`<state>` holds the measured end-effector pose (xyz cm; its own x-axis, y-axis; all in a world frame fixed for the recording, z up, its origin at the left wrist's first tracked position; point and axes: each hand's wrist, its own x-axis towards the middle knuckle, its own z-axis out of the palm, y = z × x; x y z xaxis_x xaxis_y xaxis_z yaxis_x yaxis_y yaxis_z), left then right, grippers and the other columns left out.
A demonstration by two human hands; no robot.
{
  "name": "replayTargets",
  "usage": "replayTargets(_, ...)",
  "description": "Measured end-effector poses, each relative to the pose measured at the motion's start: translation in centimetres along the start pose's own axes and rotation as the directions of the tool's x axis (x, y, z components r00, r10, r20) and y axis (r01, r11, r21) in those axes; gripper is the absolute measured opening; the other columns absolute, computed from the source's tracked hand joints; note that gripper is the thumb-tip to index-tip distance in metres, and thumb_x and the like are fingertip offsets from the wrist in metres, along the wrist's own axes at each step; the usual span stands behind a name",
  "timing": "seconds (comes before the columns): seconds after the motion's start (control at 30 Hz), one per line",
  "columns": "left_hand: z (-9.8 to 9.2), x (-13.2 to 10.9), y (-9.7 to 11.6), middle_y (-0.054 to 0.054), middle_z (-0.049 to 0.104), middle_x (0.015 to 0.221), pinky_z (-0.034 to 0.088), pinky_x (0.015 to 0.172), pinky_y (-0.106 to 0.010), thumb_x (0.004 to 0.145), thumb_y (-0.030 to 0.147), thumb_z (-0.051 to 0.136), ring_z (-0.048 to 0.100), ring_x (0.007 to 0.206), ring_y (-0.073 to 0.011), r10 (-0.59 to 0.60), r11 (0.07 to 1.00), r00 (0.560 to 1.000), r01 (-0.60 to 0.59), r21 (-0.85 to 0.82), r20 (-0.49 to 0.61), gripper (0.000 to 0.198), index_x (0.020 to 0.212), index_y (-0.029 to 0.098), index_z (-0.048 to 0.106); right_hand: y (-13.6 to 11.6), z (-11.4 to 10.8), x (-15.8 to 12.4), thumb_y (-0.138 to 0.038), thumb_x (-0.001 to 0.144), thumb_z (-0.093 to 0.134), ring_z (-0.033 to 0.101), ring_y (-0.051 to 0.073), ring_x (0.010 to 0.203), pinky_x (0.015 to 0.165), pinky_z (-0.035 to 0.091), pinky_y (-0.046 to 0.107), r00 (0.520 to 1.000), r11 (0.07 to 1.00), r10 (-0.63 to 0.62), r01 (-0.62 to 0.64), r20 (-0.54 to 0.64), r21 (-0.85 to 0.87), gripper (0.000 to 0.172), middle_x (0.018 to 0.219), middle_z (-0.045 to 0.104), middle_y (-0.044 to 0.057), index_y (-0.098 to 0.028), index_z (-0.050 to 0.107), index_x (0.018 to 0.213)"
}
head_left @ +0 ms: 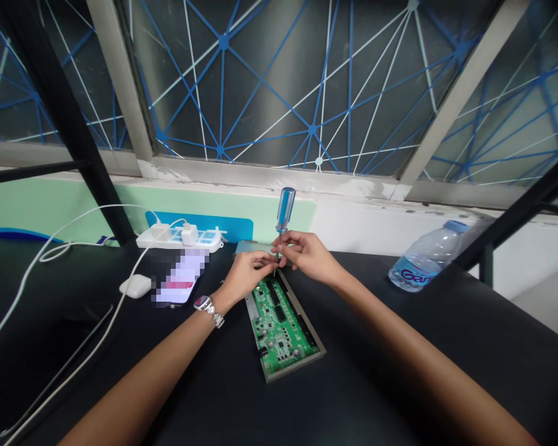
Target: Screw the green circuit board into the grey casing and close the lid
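Note:
A green circuit board (283,328) in a grey metal frame lies on the black table, its long side running away from me. Over its far end stands a screwdriver (286,207) with a clear and blue handle, nearly upright, tip pointing down at the board. My right hand (304,251) pinches the screwdriver's shaft just below the handle. Beside the tip, my left hand (248,272) has its fingers pressed together at the board's far end; whether they hold the tip or a small part is hidden. A metal watch (208,308) circles my left wrist.
A white power strip (181,237) with plugs and cables sits at the back left. Near it lie a phone (181,279) and a white case (136,286). A tablet-like dark device (51,365) is at left. A water bottle (425,257) stands right.

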<state>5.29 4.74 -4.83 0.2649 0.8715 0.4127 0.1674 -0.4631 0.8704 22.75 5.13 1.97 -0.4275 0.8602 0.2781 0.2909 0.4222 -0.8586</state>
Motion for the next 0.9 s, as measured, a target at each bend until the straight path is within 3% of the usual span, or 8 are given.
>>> replayTargets(0.07, 0.1, -0.1, 0.0, -0.007, 0.075, 0.085, 0.056, 0.077, -0.031, 0.083, 0.029, 0.066, 0.071, 0.083, -0.0209, 0.016, 0.999, 1.000, -0.015, 0.031, -0.018, 0.016, 0.086, 0.014, 0.071, 0.4, 0.1, -0.1, -0.033, 0.083, 0.063, 0.067, 0.015, 0.062, 0.052, 0.048, 0.024, 0.999, 0.996, -0.042, 0.040, -0.033, -0.075, 0.019, 0.085, 0.069, 0.004, -0.016, 0.063, 0.092)
replayTargets(0.17, 0.1, -0.4, 0.3, -0.006, 0.074, 0.084, 0.055, 0.072, -0.028, 0.085, 0.029, 0.063, 0.070, 0.080, -0.0193, 0.040, 0.996, 0.999, -0.039, 0.081, -0.017, 0.016, 0.085, 0.014, 0.070, 0.9, 0.3, -0.2, -0.034, 0.085, 0.062, 0.067, 0.017, 0.064, 0.057, 0.051, 0.027, 0.996, 0.979, -0.082, 0.072, -0.045, -0.190, 0.018, 0.078, 0.068, 0.004, -0.016, 0.065, 0.085)
replayTargets(0.33, -0.8, -0.3, 1.3, -0.003, 0.075, 0.088, 0.053, 0.075, -0.028, 0.088, 0.027, 0.059, 0.069, 0.080, -0.0171, 0.105, 0.958, 0.994, -0.104, 0.267, 0.008, 0.015, 0.091, 0.018, 0.070, 0.7, 0.2, -0.4, -0.036, 0.090, 0.055, 0.068, 0.018, 0.066, 0.056, 0.053, 0.027, 0.998, 0.984, -0.058, 0.054, -0.020, -0.170, 0.022, 0.074, 0.068, 0.005, -0.017, 0.063, 0.082)
replayTargets(0.43, -1.3, -0.2, 1.9, -0.003, 0.074, 0.089, 0.053, 0.076, -0.030, 0.089, 0.025, 0.055, 0.068, 0.081, -0.0167, 0.127, 0.935, 0.992, -0.128, 0.330, 0.022, 0.017, 0.091, 0.019, 0.070, 0.2, -0.2, -0.6, -0.040, 0.091, 0.054, 0.067, 0.017, 0.064, 0.053, 0.054, 0.027, 0.997, 0.998, -0.034, 0.030, -0.074, -0.053, 0.024, 0.083, 0.070, 0.007, -0.017, 0.060, 0.087)
replayTargets(0.57, -2.0, -1.4, 2.5, -0.003, 0.073, 0.092, 0.052, 0.072, -0.029, 0.090, 0.026, 0.054, 0.066, 0.081, -0.0164, 0.130, 0.914, 0.991, -0.129, 0.384, 0.023, 0.018, 0.093, 0.020, 0.071, 0.1, -0.7, -1.9, -0.045, 0.091, 0.054, 0.068, 0.016, 0.060, 0.052, 0.054, 0.028, 0.983, 0.980, 0.034, 0.001, -0.178, 0.197, 0.026, 0.080, 0.069, 0.006, -0.019, 0.051, 0.091)
replayTargets(0.7, -3.1, -3.7, 2.8, -0.004, 0.072, 0.094, 0.052, 0.074, -0.029, 0.090, 0.026, 0.053, 0.065, 0.080, -0.0154, 0.120, 0.897, 0.990, -0.138, 0.421, 0.069, 0.019, 0.096, 0.020, 0.071, 1.3, -0.2, -4.9, -0.043, 0.087, 0.061, 0.072, 0.020, 0.067, 0.065, 0.059, 0.036, 0.967, 0.883, 0.152, -0.039, -0.206, 0.469, 0.028, 0.084, 0.072, 0.005, -0.022, 0.043, 0.090)
replayTargets(0.77, -3.5, -4.4, 2.8, -0.004, 0.072, 0.093, 0.051, 0.075, -0.029, 0.089, 0.027, 0.056, 0.065, 0.082, -0.0159, 0.110, 0.897, 0.986, -0.154, 0.415, 0.129, 0.018, 0.096, 0.020, 0.071, 2.1, 0.4, -6.4, -0.035, 0.083, 0.069, 0.073, 0.020, 0.073, 0.075, 0.058, 0.038, 0.956, 0.846, 0.176, -0.025, -0.235, 0.533, 0.032, 0.089, 0.073, 0.006, -0.023, 0.041, 0.093)
replayTargets(0.9, -3.2, -4.9, 2.9, -0.003, 0.070, 0.093, 0.050, 0.077, -0.031, 0.085, 0.030, 0.062, 0.064, 0.083, -0.0168, 0.069, 0.895, 0.979, -0.146, 0.421, 0.191, 0.015, 0.094, 0.022, 0.070, 3.1, 1.8, -8.2, -0.030, 0.082, 0.070, 0.073, 0.022, 0.077, 0.079, 0.056, 0.040, 0.926, 0.769, 0.245, -0.005, -0.287, 0.639, 0.031, 0.092, 0.074, 0.006, -0.024, 0.041, 0.092)
